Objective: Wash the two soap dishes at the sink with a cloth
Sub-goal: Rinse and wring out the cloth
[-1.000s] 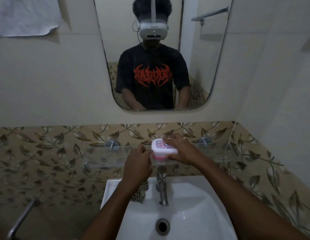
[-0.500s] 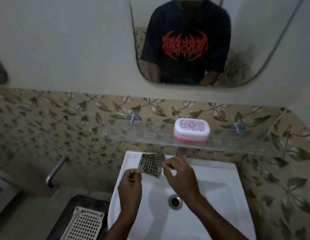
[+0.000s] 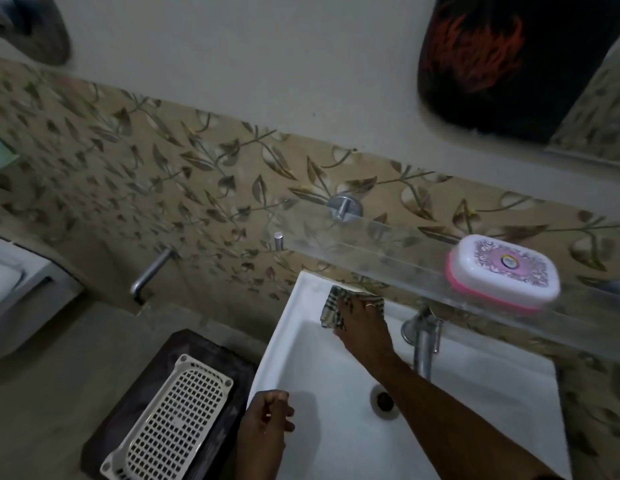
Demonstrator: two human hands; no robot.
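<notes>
Soap dish [image 3: 502, 273] on glass shelf [image 3: 388, 258] overhanging cloth [image 3: 331, 308], tap [image 3: 422, 344].

One head-worn view is given, so no part of the scene is shared with a second camera. The scene is looked down on steeply from above and in front of the white sink [image 3: 336, 403], at close range. The view is tilted, the glass shelf [image 3: 388, 261] running downward to the right. The leaf-patterned wall tiles [image 3: 163, 188] are faced; the lower corner of the mirror [image 3: 509, 74] is caught at upper right, and the floor is taken in at left.
</notes>
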